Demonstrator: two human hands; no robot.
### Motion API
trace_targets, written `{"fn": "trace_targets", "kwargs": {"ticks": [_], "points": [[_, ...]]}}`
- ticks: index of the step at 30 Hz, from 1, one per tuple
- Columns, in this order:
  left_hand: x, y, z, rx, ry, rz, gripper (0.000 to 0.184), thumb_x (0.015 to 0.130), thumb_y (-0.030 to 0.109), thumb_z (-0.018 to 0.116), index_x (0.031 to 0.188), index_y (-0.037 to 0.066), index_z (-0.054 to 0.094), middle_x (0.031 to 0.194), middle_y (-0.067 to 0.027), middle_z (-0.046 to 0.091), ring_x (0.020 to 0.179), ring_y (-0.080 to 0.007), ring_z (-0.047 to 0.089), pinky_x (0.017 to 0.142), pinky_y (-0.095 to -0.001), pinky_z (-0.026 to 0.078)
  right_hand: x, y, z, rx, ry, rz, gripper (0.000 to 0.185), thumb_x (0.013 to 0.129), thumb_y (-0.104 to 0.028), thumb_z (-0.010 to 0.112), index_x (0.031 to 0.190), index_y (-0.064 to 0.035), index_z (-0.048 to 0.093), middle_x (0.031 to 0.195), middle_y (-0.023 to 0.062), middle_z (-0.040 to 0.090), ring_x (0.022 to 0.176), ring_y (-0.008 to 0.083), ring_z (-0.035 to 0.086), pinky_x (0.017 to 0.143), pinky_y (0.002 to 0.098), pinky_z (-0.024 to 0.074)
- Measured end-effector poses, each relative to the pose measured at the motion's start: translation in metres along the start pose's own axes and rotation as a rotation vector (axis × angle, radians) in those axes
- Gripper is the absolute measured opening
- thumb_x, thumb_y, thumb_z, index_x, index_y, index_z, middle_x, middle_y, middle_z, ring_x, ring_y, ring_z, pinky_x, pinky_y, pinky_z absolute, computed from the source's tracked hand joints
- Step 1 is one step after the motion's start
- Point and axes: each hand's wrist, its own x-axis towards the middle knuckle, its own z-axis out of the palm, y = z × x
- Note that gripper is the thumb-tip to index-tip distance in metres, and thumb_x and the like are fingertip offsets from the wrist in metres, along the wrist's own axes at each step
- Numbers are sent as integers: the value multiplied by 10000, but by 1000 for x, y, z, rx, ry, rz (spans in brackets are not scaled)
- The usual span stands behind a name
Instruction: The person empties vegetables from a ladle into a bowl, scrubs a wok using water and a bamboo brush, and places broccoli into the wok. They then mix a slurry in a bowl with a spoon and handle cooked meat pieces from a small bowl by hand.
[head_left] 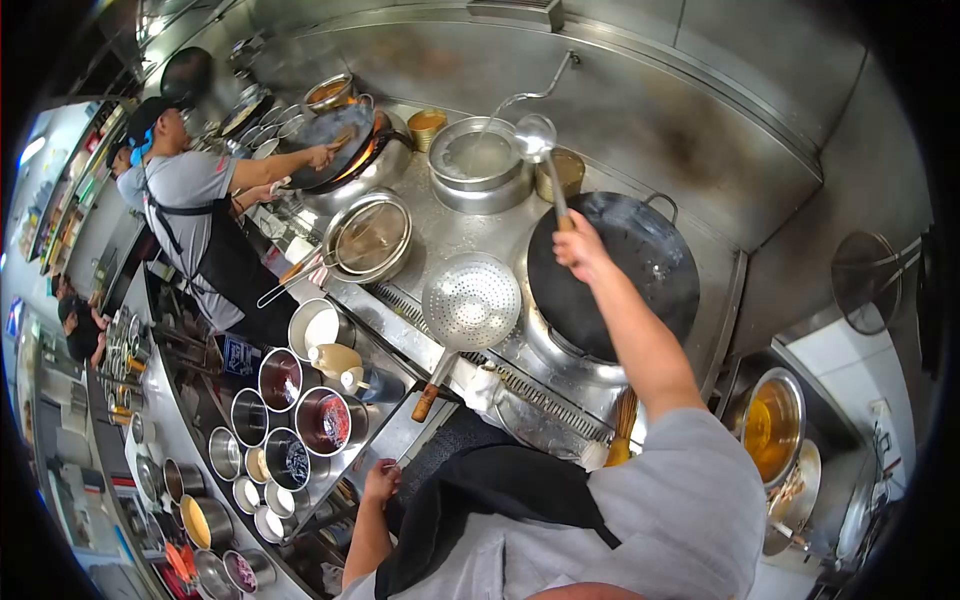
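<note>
My right hand [580, 247] is wrapped round the wooden end of a long-handled ladle [537, 138]. The ladle's metal bowl points away from me, beside a pot of water [478, 153] under a curved tap. Beneath my right forearm, a large dark wok [620, 275] sits on the burner with a little shine of liquid inside. Low at my left side, my left hand [382, 482] has its fingers curled in, and I see nothing in it. A perforated strainer [472, 300] with a wooden handle lies between the wok and the counter edge.
To the left, a person [195, 190] works at a flaming wok [335, 145]. Several metal sauce pots [331, 420] and squeeze bottles [335, 360] crowd the left counter. A sieve over a pot [370, 237] stands ahead. On the right is a bowl of yellow liquid [772, 427].
</note>
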Motion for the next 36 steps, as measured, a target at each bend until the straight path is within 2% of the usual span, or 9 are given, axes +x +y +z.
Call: {"fn": "trace_targets", "kwargs": {"ticks": [7, 8, 11, 12, 19, 23, 25, 28, 36], "points": [[-74, -68, -25, -80, 260, -11, 313, 843, 151, 587, 1129, 37, 531, 835, -85, 616, 621, -151, 606, 448, -261, 458, 152, 43, 118, -656, 238, -41, 651, 784, 42, 456, 1378, -122, 246, 653, 83, 474, 448, 171, 451, 337, 315, 327], [-89, -95, -27, -143, 269, -57, 294, 829, 146, 586, 1095, 32, 532, 805, -83, 604, 570, -165, 589, 416, -295, 448, 150, 38, 131, -429, 201, 1, 341, 766, 31, 470, 1103, -23, 466, 586, 91, 462, 427, 189, 449, 337, 317, 346], [-148, -124, -12, -140, 302, -250, 237, 822, 112, 572, 1049, 52, 538, 777, -74, 590, 545, -186, 572, 393, -326, 424, 202, 36, 130, 337, -87, 267, 26, 744, 13, 494, 763, -3, 498, 538, 91, 448, 400, 204, 433, 350, 310, 382], [-164, -137, -6, -139, 297, -326, 232, 825, 112, 570, 1049, 58, 539, 780, -71, 591, 551, -183, 572, 396, -322, 421, 201, 23, 132, 582, -95, 284, 137, 725, -2, 502, 604, -29, 445, 523, 94, 445, 416, 205, 440, 387, 291, 420], [-173, -167, -5, -89, 199, -514, 202, 845, 113, 553, 1045, 96, 543, 802, -52, 597, 594, -163, 574, 411, -289, 405, 171, -53, 117, 1075, -156, 249, 78, 702, 44, 517, 705, 14, 445, 609, 100, 459, 484, 186, 469, 448, 252, 456], [-124, -124, -35, -81, 204, -383, 187, 856, 114, 544, 1044, 118, 546, 815, -41, 600, 618, -151, 576, 420, -270, 396, 91, -69, 32, 1418, -596, 61, 91, 737, 57, 503, 748, 30, 417, 703, 82, 463, 505, 156, 465, 419, 237, 391], [-102, -91, -46, -89, 245, -252, 182, 862, 114, 539, 1043, 129, 547, 821, -36, 602, 630, -145, 576, 424, -261, 392, 54, -43, -5, 1223, -245, -249, 236, 764, 50, 509, 989, 87, 448, 734, 77, 455, 517, 157, 471, 406, 263, 381], [-74, -46, -52, -126, 289, -65, 175, 870, 114, 532, 1041, 145, 549, 830, -28, 604, 648, -137, 577, 431, -247, 385, -28, -19, 5, -34, 592, -214, 881, 791, 40, 503, 1481, -184, 3, 765, 92, 484, 453, 160, 455, 371, 302, 369], [-20, -89, -51, -4, -16, -198, 165, 873, 100, 501, 1027, 141, 542, 804, -19, 588, 609, -120, 543, 459, -237, 388, -150, -23, -148, -382, 914, -84, 832, 811, 45, 489, 1494, -194, 79, 694, 50, 469, 449, 122, 425, 359, 271, 343]]}}
